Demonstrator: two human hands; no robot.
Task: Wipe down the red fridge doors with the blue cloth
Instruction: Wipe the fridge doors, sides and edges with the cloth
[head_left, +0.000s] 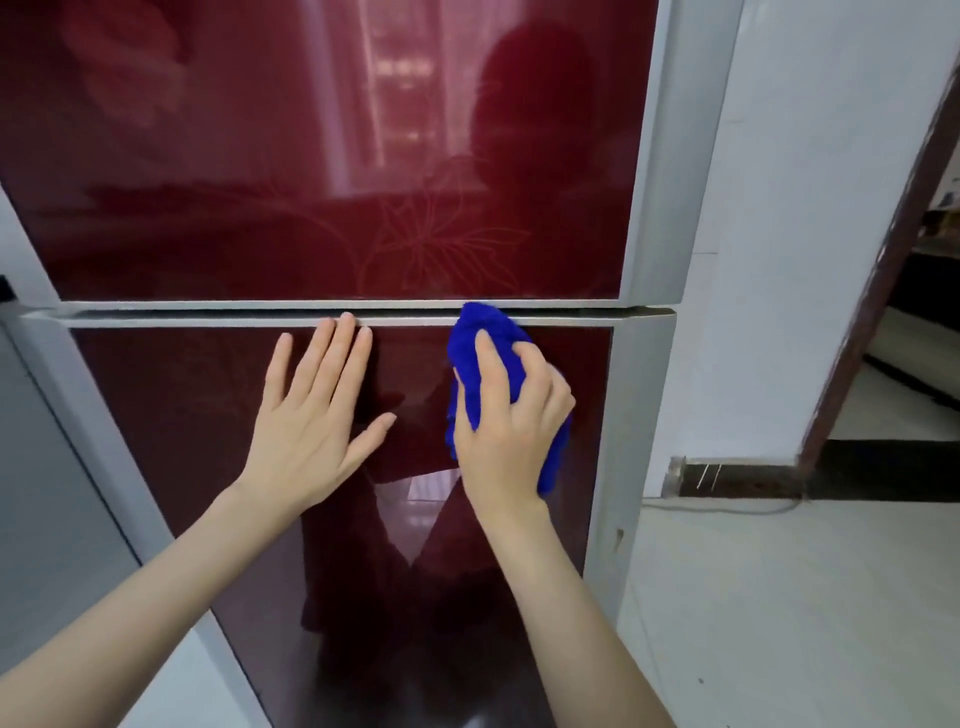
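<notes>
While the left hand (317, 410) lies flat with fingers spread on the lower red fridge door (171, 415), the right hand (506, 421) presses its grip closed around the bunched blue cloth (493, 332) near that door's top edge.

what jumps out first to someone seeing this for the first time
The bright blue cloth, bunched under the right hand, presses the top right of the lower red fridge door, just below the grey seam. The left hand lies flat and open beside it. Above, the glossy upper door shows a faint flower pattern.
</notes>
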